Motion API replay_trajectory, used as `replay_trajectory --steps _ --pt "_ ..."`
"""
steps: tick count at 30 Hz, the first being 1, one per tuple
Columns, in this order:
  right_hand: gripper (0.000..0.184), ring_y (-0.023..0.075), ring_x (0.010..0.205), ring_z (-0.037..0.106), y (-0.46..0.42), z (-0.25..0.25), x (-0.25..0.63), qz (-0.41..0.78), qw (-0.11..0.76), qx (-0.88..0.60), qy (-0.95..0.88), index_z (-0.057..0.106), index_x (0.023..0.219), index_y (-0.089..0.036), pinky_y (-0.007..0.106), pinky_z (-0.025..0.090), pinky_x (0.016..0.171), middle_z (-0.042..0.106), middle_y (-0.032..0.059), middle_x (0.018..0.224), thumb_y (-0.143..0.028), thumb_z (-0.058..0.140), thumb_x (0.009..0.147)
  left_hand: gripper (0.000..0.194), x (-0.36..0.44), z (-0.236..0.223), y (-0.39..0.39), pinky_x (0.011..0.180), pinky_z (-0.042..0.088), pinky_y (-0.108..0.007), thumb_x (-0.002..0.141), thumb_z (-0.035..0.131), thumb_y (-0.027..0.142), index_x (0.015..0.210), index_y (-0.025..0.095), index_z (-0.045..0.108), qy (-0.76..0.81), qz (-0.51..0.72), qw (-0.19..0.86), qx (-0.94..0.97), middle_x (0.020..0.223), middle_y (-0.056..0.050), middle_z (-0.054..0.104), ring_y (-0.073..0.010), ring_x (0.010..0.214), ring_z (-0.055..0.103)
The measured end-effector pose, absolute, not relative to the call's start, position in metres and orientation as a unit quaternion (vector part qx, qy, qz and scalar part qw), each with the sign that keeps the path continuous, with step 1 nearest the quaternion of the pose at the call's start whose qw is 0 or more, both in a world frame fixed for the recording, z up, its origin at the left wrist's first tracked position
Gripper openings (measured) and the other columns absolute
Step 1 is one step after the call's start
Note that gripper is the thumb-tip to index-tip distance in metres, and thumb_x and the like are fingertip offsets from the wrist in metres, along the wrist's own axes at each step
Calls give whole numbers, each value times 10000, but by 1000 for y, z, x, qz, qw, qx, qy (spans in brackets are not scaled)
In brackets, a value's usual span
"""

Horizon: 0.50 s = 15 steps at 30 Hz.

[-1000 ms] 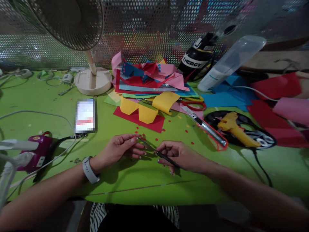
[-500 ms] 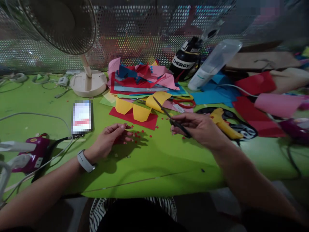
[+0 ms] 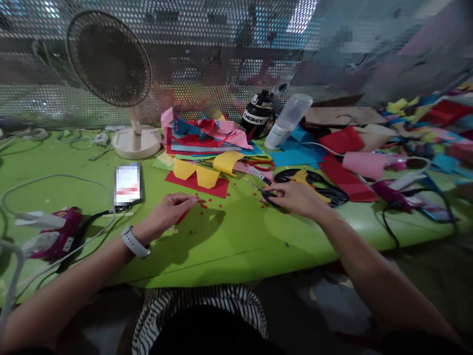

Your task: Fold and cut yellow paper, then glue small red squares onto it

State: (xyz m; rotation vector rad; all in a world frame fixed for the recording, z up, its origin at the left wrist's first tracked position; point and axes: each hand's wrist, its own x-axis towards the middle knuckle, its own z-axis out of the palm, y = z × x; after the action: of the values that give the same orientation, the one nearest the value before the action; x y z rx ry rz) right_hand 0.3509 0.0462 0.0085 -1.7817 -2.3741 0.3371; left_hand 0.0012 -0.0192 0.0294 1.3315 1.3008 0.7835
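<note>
My left hand (image 3: 172, 212), wearing a pale watch band, is closed with thumb and index finger pressed together. A red paper strip (image 3: 184, 216) shows under its fingers, partly hidden by them. Small red paper bits (image 3: 210, 200) lie scattered on the green table just past the fingertips. My right hand (image 3: 295, 197) is closed around the dark handles of a pair of scissors (image 3: 254, 185), blades pointing away and to the left. Between and beyond the hands, a folded yellow paper piece (image 3: 207, 176) stands on a red paper sheet (image 3: 221, 189).
Behind lies a stack of coloured paper (image 3: 207, 143), beside a black bottle (image 3: 254, 118) and a clear bottle (image 3: 290, 121). A fan (image 3: 136, 143), a phone (image 3: 127, 185) and a purple power strip (image 3: 61, 231) with cables occupy the left. A yellow-handled tool (image 3: 305, 177) lies by my right hand.
My left fingertips have come together from a looser, spread pose. My right hand has lowered with the scissors, whose blades now lie flatter. The camera view has shifted, showing more on the right.
</note>
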Motion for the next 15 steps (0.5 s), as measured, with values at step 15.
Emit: replay_trajectory --steps 15 --pt "433 121 534 532 9 28 288 425 191 -463 -754 707 1018 -141 243 375 519 654 17 639 -508 623 807 337 74 18 -6 518 313 -223 734 755 455 877 151 745 405 472 618 481 572 45 503 -71 505 403"
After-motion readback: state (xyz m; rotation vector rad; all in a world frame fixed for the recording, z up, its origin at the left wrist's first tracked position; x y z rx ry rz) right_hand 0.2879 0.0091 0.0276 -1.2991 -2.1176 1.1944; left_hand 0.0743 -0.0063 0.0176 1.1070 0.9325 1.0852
